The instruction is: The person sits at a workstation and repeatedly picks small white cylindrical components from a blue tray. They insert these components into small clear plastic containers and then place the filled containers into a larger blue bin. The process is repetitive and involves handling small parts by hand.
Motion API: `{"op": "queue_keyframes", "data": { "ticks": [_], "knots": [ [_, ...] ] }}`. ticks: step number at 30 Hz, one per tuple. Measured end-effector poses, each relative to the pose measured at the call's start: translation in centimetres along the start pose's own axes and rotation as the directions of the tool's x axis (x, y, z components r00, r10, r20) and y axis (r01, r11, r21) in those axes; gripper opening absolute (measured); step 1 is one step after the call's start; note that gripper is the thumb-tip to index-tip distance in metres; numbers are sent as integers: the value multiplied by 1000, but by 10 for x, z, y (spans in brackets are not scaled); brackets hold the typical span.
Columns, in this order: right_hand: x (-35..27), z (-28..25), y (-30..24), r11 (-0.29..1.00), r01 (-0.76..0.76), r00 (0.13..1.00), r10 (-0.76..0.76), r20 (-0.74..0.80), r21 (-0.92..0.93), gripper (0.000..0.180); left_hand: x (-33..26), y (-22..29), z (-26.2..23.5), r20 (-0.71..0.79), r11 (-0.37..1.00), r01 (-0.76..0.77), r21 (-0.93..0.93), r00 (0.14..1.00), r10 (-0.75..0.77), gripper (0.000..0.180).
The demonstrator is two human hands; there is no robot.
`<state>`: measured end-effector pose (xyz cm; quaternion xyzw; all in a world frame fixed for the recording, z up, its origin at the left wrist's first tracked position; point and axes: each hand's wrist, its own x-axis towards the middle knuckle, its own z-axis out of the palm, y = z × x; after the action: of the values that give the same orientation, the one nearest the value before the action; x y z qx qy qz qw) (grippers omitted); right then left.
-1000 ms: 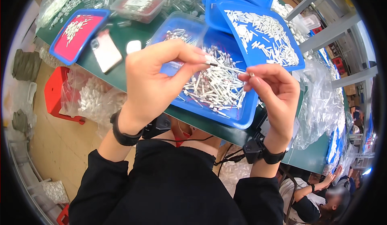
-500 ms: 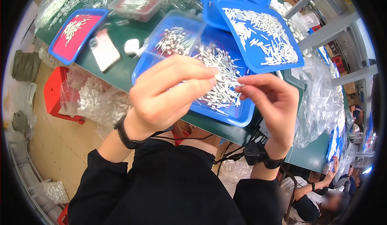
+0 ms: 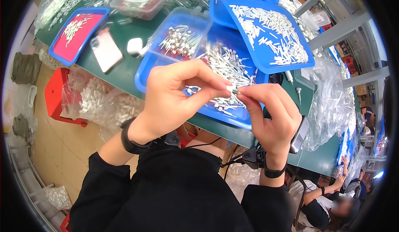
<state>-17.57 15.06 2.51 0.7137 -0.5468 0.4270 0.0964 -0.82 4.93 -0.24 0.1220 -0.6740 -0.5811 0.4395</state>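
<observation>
My left hand (image 3: 172,97) and my right hand (image 3: 272,115) meet over a blue tray (image 3: 145,72), thumb and forefinger pinched on each. Between the fingertips is a small white stick-like part (image 3: 233,90), gripped from both ends and mostly covered. Whether it is one piece or two joined pieces I cannot tell. Below the fingers, the tray holds a heap of similar thin white sticks (image 3: 226,63). A clear divided box (image 3: 164,57) at the tray's left holds white-headed pieces (image 3: 181,40) with thin stems.
At the right, a tilted blue tray (image 3: 297,67) of short white tubes overlaps the main tray. A pink-lined tray (image 3: 62,51), a phone (image 3: 106,51) and a white case (image 3: 134,46) lie to the left. Plastic bags (image 3: 328,107) crowd the right side; a co-worker (image 3: 316,203) sits beyond.
My fingertips have come closer together around the small part. My right hand has shifted left and slightly down, and its wrist has turned. My left hand has moved a little right.
</observation>
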Motion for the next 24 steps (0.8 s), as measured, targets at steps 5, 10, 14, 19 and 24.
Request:
{"op": "queue_keyframes", "data": {
  "ticks": [5,10,14,19,24],
  "knots": [
    [-5,6,4,998,59,998,-59,-38,20,15,-1,0,0,51,988,-104,114,994,99,14],
    [-8,9,6,997,42,998,-45,45,64,33,-2,-7,0,66,989,-85,118,995,78,10],
    [-8,10,24,994,-104,973,105,205,-18,69,9,-25,-1,1,975,11,222,1000,-12,6],
    [7,-8,77,871,-489,872,489,5,-46,46,43,-66,-27,174,589,-331,737,935,309,15],
    [10,2,142,856,-475,854,505,130,-205,38,88,-93,-74,-5,391,54,919,992,-125,20]
  ]
}}
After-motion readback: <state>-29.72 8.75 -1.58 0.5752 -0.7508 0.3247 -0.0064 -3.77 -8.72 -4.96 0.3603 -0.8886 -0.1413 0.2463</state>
